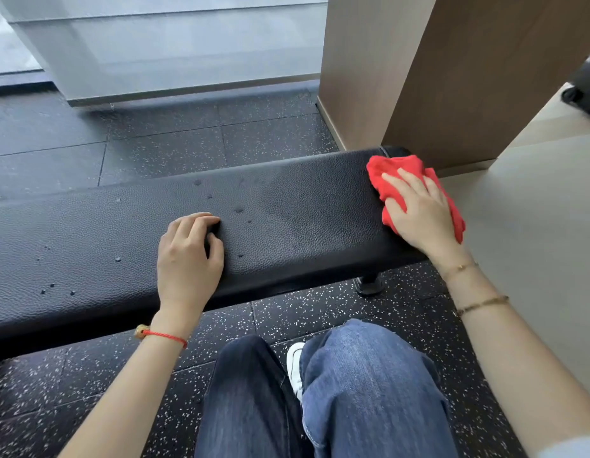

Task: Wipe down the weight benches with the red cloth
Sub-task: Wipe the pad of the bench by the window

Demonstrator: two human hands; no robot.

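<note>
A long black padded weight bench (287,206) runs across the view from lower left to upper right, its textured top dotted with small dents and nicks. At the bench's right end lies the crumpled red cloth (394,170), pressed flat under my right hand (419,213), whose fingers are spread over it. My left hand (188,256) rests on the middle of the bench's near edge with fingers curled and nothing in it.
A brown wood-panelled column (452,77) stands right behind the bench's right end. A pale wall or ledge (534,209) sits to the right. Black speckled rubber floor (161,153) surrounds the bench. A bench foot (369,285) and my knees in jeans (320,398) are below.
</note>
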